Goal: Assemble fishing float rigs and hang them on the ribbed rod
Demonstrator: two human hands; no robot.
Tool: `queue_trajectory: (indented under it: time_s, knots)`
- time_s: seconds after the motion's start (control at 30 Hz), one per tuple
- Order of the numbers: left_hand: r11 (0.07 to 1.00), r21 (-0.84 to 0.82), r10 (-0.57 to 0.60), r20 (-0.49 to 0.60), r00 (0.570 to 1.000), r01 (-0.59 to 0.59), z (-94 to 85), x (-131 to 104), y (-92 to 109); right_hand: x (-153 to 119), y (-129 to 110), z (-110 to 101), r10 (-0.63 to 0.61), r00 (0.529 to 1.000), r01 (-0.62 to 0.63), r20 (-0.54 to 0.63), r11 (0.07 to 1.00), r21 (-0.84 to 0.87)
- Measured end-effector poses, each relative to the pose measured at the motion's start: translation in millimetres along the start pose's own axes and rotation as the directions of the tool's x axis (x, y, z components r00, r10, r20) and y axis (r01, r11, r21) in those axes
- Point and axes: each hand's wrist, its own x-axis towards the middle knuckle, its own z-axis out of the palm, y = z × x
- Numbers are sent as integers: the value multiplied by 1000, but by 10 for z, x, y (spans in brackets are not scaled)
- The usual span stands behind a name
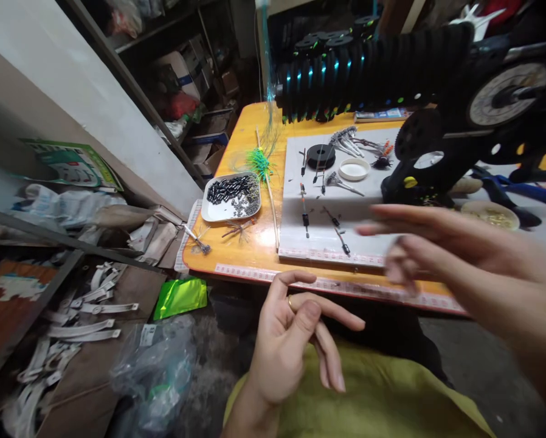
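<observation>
My left hand, a ring on one finger, hangs palm-up in front of the table edge, its fingers loosely apart and nothing in them. To the right, my right hand is blurred above the front of the white board; its fingers are spread and hold nothing visible. Small black-and-orange assembled pieces lie on the board, with a black spool and a white round lid behind them. A white tray of black tubes and small grey parts sits on the left of the table.
A large black machine with ridged rollers and gears overhangs the table's back right. A stick with green fibres lies beside the board. Shelving, white straps, a green packet and a clear plastic bag are at left.
</observation>
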Motion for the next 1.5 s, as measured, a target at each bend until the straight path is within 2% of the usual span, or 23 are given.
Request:
queue_trajectory:
  time_s: [0.07, 0.1, 0.17, 0.23, 0.33, 0.43, 0.53, 0.6, 0.63, 0.77, 0.83, 0.9, 0.93, 1.03, 1.13, 1.23, 1.3, 1.4, 1.5]
  knots:
    - [999, 49, 17, -13, 1000, -16, -22, -1, 11, 359, -249, 273, 30, 977, -85, 210, 962, 261]
    - [997, 73, 21, -21, 1000, -20, -33, -2, 20, 505, -345, 391, 22, 940, -157, 339, 913, 375]
    - [992, 120, 31, -42, 999, -25, -50, -3, 43, 705, -472, 561, -4, 874, -246, 486, 858, 450]
    - [984, 172, 57, -79, 995, -43, -49, -9, 65, 794, -521, 640, -18, 836, -285, 548, 840, 462]
    - [974, 208, 109, -97, 989, -87, -22, -13, 73, 809, -524, 651, -36, 858, -273, 513, 814, 513]
    - [971, 233, 73, -98, 993, -48, -8, 6, 71, 797, -511, 618, -35, 882, -245, 470, 818, 520]
    - [920, 389, 47, -242, 969, 53, -35, 63, 149, 805, -514, 563, -33, 874, -192, 485, 893, 406]
    - [838, 538, 117, -334, 935, 87, -53, 127, 267, 812, -536, 519, -33, 871, -138, 490, 941, 308]
    - [787, 613, 179, -339, 924, 72, -54, 169, 336, 816, -555, 499, -41, 872, -106, 487, 957, 269]
    - [605, 785, 438, -185, 880, -137, 21, 401, 550, 840, -658, 460, -104, 875, 54, 472, 991, 119]
    - [599, 776, 467, -137, 874, -198, 85, 518, 579, 867, -695, 454, -156, 862, 148, 482, 988, 53]
    - [632, 747, 433, -122, 893, -205, 134, 586, 559, 905, -708, 438, -186, 860, 182, 476, 982, 55]
    - [662, 724, 395, -117, 911, -194, 144, 592, 535, 924, -706, 423, -180, 868, 155, 462, 984, 93]
    - [839, 538, 170, -111, 979, -84, 111, 506, 421, 971, -680, 369, -103, 889, -43, 446, 951, 306]
    - [968, 241, -54, -99, 994, 77, 33, 352, 268, 982, -641, 347, -51, 851, -202, 523, 888, 414]
    - [988, 60, -142, -56, 988, 145, -16, 239, 138, 956, -602, 376, -24, 840, -244, 542, 876, 417]
    - [986, 16, -165, -26, 986, 165, -27, 197, 86, 929, -581, 405, -7, 846, -262, 534, 866, 426]
    - [982, 54, -179, -3, 984, 179, -31, 148, 53, 891, -556, 430, 3, 839, -285, 544, 854, 435]
    - [971, 170, -174, 12, 985, 169, -29, 102, 72, 873, -526, 404, -37, 807, -264, 589, 870, 416]
